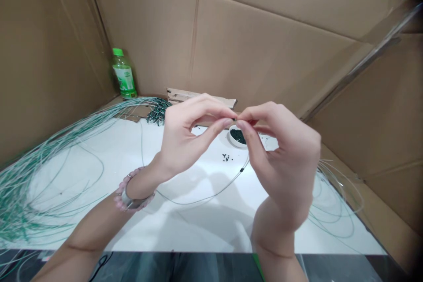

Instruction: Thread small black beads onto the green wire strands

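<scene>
Both hands are raised over the white tabletop (198, 220), fingertips meeting. My left hand (188, 141) pinches thumb and forefinger on a tiny dark bead at the meeting point. My right hand (280, 158) pinches the end of a thin clear-green cord (205, 198), which loops down under both wrists and carries a dark bead (242, 170) just below the right fingers. A small white dish (235, 139) of dark beads sits right behind the hands. A few loose beads (226, 157) lie on the table beside it.
A large bundle of green cords (29, 185) fans across the left side, ending in dark tips (158, 112) at the back. More loops (333, 211) lie right. A green-capped bottle (124, 75) stands back left. Cardboard walls (264, 44) enclose the table.
</scene>
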{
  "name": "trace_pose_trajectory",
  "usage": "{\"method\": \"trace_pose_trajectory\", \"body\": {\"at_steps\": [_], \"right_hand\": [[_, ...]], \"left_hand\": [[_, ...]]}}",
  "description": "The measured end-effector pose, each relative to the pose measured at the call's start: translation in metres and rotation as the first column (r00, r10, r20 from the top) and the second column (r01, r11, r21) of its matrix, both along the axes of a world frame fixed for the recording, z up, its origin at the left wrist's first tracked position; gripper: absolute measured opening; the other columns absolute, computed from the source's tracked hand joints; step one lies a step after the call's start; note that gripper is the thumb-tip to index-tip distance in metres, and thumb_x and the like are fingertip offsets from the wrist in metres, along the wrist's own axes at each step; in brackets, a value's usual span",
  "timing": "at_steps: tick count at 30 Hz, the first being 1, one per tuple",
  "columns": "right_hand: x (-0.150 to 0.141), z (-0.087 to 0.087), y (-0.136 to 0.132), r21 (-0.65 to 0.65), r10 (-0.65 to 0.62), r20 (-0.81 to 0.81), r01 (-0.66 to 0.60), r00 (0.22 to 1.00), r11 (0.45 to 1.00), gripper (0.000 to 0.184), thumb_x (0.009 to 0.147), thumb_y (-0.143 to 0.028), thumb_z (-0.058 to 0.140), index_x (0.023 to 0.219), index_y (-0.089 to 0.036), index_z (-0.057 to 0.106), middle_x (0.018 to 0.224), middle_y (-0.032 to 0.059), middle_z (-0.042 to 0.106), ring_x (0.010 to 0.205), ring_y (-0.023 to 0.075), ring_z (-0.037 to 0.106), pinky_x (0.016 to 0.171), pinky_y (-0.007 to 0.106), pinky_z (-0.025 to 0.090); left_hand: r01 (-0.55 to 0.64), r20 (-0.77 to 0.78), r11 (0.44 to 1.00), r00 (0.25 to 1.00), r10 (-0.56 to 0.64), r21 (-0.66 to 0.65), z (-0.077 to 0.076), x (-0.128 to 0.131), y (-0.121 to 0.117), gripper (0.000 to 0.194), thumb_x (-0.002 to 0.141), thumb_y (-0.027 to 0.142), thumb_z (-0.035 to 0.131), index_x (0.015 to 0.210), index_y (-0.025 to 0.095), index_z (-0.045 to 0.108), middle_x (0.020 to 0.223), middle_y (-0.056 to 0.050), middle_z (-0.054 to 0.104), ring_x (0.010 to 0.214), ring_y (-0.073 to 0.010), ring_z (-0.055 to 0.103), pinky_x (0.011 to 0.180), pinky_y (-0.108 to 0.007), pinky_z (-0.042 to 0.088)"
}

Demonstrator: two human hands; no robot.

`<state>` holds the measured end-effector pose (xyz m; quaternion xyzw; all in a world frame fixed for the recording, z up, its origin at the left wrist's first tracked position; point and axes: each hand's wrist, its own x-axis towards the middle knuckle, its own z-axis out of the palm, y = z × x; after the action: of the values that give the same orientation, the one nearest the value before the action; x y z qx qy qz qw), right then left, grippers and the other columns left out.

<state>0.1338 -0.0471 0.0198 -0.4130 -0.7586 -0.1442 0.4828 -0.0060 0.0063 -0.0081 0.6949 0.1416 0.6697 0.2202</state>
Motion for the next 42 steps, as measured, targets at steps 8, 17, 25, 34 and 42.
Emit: {"method": "trace_pose_trajectory", "body": {"at_steps": [8,17,25,34,42], "right_hand": [[-0.004,-0.001,0.006,0.028,0.213,-0.246,-0.212,0.946,0.977,0.016,0.076,-0.009,0.065,0.081,-0.024,0.063,0.073,-0.0026,0.066,0.065,0.0124,0.061,0.060,0.025,0.058],[-0.003,0.000,0.006,-0.133,0.105,-0.214,-0.135,0.971,0.982,0.007,0.077,-0.016,0.065,0.079,-0.022,0.065,0.074,-0.0039,0.069,0.065,0.0119,0.065,0.061,0.024,0.057],[0.029,0.007,0.006,-0.541,0.067,0.114,0.006,0.991,0.841,0.003,0.071,-0.020,0.065,0.069,-0.022,0.065,0.066,-0.0032,0.067,0.062,0.0154,0.064,0.062,0.029,0.055],[0.018,0.005,0.009,-0.428,0.067,-0.148,-0.125,0.987,0.895,0.006,0.080,-0.024,0.062,0.078,-0.024,0.067,0.075,-0.0013,0.070,0.069,0.0161,0.068,0.070,0.029,0.057],[0.021,0.004,0.011,-0.375,0.028,-0.109,-0.067,0.994,0.925,0.009,0.081,-0.019,0.058,0.073,-0.021,0.062,0.069,-0.0016,0.066,0.062,0.0132,0.063,0.064,0.025,0.055]], "left_hand": [[-0.034,-0.013,0.995,0.999,0.033,-0.094,0.002,-0.004,-0.001,0.008,0.076,0.024,0.068,0.080,0.018,0.067,0.076,0.000,0.070,0.066,-0.0114,0.066,0.059,-0.021,0.056],[-0.092,-0.052,0.996,0.995,0.091,-0.021,0.001,-0.005,0.001,0.007,0.079,0.024,0.064,0.077,0.018,0.067,0.074,0.001,0.070,0.063,-0.0104,0.066,0.058,-0.020,0.055],[-0.161,-0.143,0.985,0.975,0.168,0.063,-0.004,0.001,0.007,0.008,0.080,0.022,0.062,0.075,0.016,0.063,0.067,0.001,0.067,0.059,-0.0082,0.061,0.058,-0.018,0.053],[0.034,-0.103,0.995,0.994,-0.044,-0.096,-0.017,0.012,0.013,0.006,0.079,0.020,0.064,0.076,0.015,0.063,0.068,0.001,0.065,0.060,-0.0072,0.061,0.059,-0.017,0.051],[0.098,-0.279,0.958,0.944,-0.175,-0.269,-0.077,0.037,0.062,0.024,0.083,0.036,0.056,0.085,0.014,0.065,0.081,-0.005,0.068,0.075,-0.0159,0.063,0.069,-0.027,0.051]]}}
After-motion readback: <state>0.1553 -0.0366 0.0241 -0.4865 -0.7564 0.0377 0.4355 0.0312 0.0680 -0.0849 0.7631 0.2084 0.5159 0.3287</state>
